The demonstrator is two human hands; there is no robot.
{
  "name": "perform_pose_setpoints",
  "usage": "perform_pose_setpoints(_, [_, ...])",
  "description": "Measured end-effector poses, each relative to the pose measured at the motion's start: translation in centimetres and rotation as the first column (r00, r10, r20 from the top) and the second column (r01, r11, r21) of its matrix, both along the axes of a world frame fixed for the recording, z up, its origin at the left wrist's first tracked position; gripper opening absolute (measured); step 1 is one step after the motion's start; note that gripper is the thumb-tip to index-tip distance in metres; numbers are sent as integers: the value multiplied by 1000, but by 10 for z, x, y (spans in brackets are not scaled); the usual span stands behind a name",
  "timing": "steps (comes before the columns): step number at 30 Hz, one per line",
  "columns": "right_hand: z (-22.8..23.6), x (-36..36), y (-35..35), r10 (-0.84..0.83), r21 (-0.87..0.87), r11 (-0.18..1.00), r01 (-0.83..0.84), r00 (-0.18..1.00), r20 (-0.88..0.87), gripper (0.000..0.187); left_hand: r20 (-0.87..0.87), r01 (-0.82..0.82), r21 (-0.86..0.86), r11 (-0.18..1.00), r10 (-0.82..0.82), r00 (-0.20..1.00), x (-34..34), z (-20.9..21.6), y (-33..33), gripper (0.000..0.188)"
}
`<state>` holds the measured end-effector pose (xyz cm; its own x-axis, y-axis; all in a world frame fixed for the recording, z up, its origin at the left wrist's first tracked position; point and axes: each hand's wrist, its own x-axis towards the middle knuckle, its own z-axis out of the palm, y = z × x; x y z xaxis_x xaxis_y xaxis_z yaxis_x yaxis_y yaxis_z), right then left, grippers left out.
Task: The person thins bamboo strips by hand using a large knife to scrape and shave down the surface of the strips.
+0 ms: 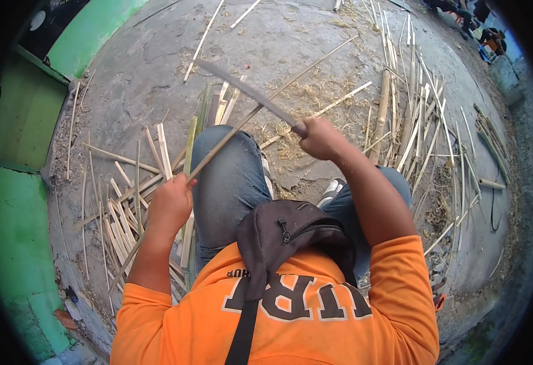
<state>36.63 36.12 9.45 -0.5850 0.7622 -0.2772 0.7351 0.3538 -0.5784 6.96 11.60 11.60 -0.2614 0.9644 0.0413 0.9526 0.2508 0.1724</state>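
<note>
My left hand [172, 204] is closed around a long, thin bamboo strip [227, 140], which slants up and to the right past my left knee. In my right hand [323, 140] is the handle of a machete [242, 89]. Its long grey blade points to the upper left and crosses the strip. Whether the edge bites into the strip I cannot tell. Pale split bamboo pieces [117, 228] lie piled beside my left forearm. More pieces stand or lean just beyond my left knee.
A large heap of bamboo strips [421, 125] lies at the right, with a thicker bamboo pole [382, 109]. Curly shavings [300, 82] litter the concrete floor [151, 67]. A green wall [17, 255] borders the left. People [491, 39] sit at the far right.
</note>
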Motion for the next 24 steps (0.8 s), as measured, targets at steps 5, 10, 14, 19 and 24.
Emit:
perform_pose_setpoints(5, [0, -21, -21, 142, -22, 990, -142, 990, -2, 24, 24, 1, 61, 998, -2, 1000, 4, -9, -5, 29])
perform_pose_setpoints(10, [-5, -4, 7, 80, -17, 997, -81, 995, -58, 24, -4, 0, 71, 998, 0, 1000, 4, -7, -1, 28])
perform_pose_setpoints(14, [-7, -12, -10, 56, -46, 997, -61, 993, -103, 24, -12, 20, 60, 998, -20, 1000, -2, -13, -6, 28])
perform_pose_setpoints(19, [-3, -7, 0, 129, 52, 991, -126, 990, -60, 16, -23, 1, 86, 996, 1, 1000, 7, -14, -6, 27])
perform_pose_setpoints(24, [2, -3, 2, 30, -27, 999, -30, 999, -21, 26, -8, -16, 72, 997, 16, 1000, 1, -17, -6, 24])
